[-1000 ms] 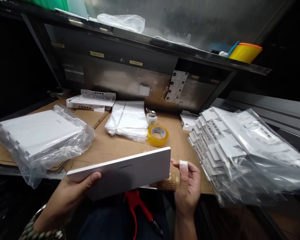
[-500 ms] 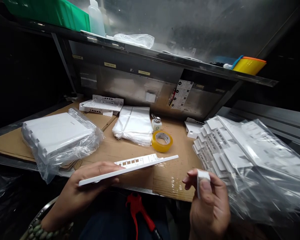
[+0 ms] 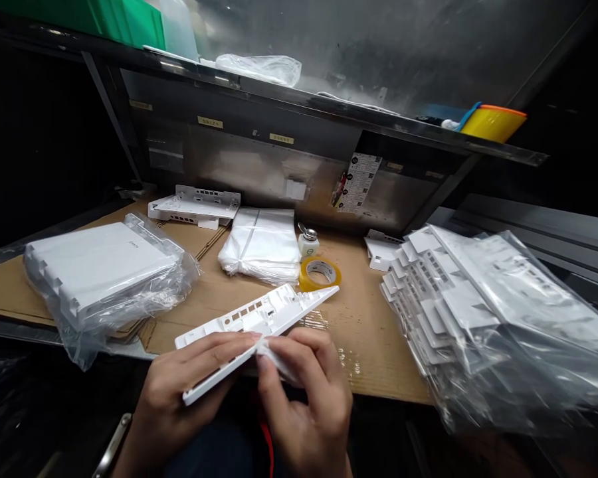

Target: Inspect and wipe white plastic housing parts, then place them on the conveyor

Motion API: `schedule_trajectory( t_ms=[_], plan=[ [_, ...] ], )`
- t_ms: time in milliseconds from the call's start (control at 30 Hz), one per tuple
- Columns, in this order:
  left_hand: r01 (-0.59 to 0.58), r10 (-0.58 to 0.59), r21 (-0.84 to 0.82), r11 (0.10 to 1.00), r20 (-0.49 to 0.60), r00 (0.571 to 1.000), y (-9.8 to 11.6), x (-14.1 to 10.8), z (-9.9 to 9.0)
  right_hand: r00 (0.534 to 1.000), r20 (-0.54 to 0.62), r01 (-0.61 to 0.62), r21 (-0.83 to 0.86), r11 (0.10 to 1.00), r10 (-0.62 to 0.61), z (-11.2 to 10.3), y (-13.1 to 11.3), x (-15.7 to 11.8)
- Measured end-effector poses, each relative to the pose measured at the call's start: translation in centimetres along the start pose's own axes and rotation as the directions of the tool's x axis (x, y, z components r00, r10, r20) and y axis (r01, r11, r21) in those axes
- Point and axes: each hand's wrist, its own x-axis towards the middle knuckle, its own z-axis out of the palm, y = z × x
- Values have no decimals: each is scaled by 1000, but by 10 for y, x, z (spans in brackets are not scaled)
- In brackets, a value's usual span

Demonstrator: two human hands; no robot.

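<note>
My left hand grips a white plastic housing panel with a row of square cutouts, tilted over the front of the bench. Pinched in my right hand is a small folded white cloth, pressed against the panel's near edge beside my left fingertips. Part of the cloth is hidden by the fingers. Just behind the panel lies a roll of yellow tape. A small white pump bottle with a metal top stands behind the roll.
Bagged white panels lie at left, and a larger bagged stack stands at right. White plastic bags lie mid-bench. Loose panels rest at the back left and back right. A shelf spans above.
My right hand has moved left with the cloth, from beside the panel to its edge. The panel has tilted, showing more of its inner side. The view has shifted slightly.
</note>
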Motion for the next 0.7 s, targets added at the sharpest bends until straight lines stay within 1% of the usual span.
schedule_trajectory(
  t_ms=[67, 133, 200, 267, 333, 367, 433, 500, 533, 600, 700],
  plan=[
    [-14, 15, 37, 999, -23, 1000, 1, -3, 3, 999, -27, -37, -71, 997, 35, 2, 4, 0],
    [-12, 15, 51, 999, -48, 999, 1, -5, 5, 997, -39, -68, -112, 991, 64, 5, 3, -2],
    [-4, 6, 23, 1000, -52, 999, -1, -6, 7, 999, -39, -40, -67, 997, 38, 10, -4, -6],
    [-1, 0, -19, 1000, -37, 999, -4, -6, 7, 999, -50, 2, 36, 999, 0, 16, -12, -10],
    [-17, 16, -35, 999, -28, 999, -7, -6, 7, 999, -51, 23, 98, 995, -18, 18, -13, -10],
    [-29, 28, -25, 999, -33, 999, -8, -5, 8, 999, -39, 11, 88, 996, -8, 17, -11, -8],
    [-55, 56, 20, 998, -44, 997, -8, -4, 8, 999, -20, -39, 6, 999, 40, 13, -4, -3],
    [-66, 69, 54, 996, -44, 997, -8, -3, 10, 995, -35, -98, -79, 992, 95, 10, 1, -1],
    [-65, 67, 55, 996, -44, 997, -7, -3, 10, 994, -43, -108, -90, 990, 105, 11, 0, -1],
    [-54, 56, 32, 998, -61, 997, -7, -3, 11, 996, -62, -68, -37, 997, 66, 17, -8, -6],
    [-50, 51, 12, 999, -84, 995, -9, -4, 10, 995, -97, 12, 97, 995, -3, 27, -21, -14]
  ],
)
